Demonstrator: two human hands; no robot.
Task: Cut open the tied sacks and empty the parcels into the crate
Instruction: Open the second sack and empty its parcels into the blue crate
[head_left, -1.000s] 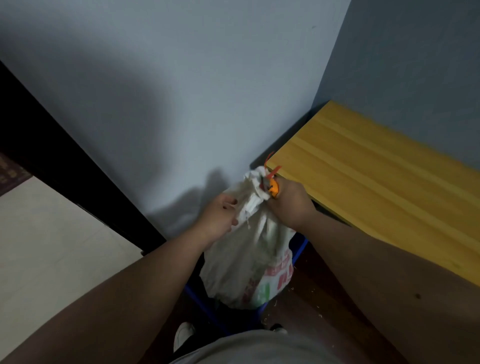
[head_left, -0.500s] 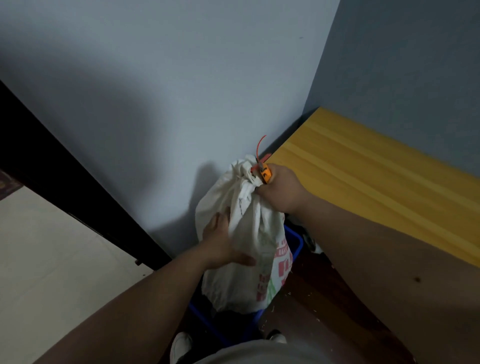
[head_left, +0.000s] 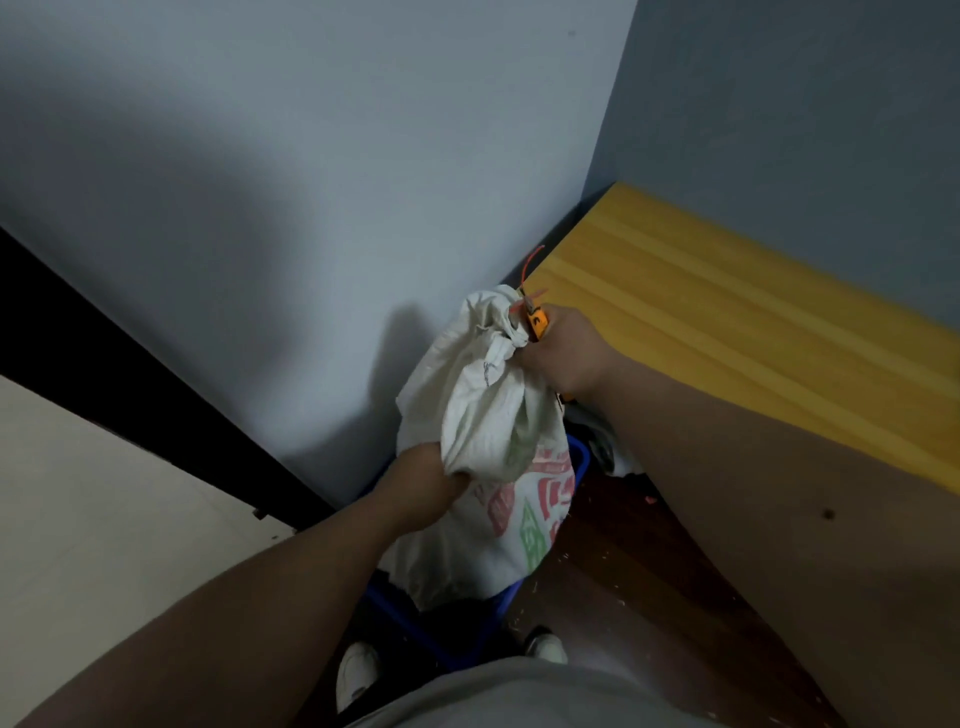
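A white woven sack (head_left: 483, 415) with red and green print stands upright in a blue crate (head_left: 579, 462). Its neck is bunched and tied with a red tie (head_left: 530, 265). My right hand (head_left: 566, 353) grips an orange cutter (head_left: 537, 323) at the tied neck, with the sack's neck bunched against it. My left hand (head_left: 431, 467) grips a fold of the sack's cloth lower on its left side; its fingers are hidden under the cloth. The crate's inside is dark and mostly hidden by the sack.
A yellow wooden tabletop (head_left: 753, 332) runs along the right, close to my right arm. A pale wall (head_left: 311, 208) stands right behind the sack. Dark wooden floor (head_left: 623, 571) with small scraps lies beside the crate. My white shoes (head_left: 358, 670) stand at the crate's near side.
My left hand moved from the neck down the sack's side and now grips a fold low on it. My right hand stays at the tied neck with the cutter.
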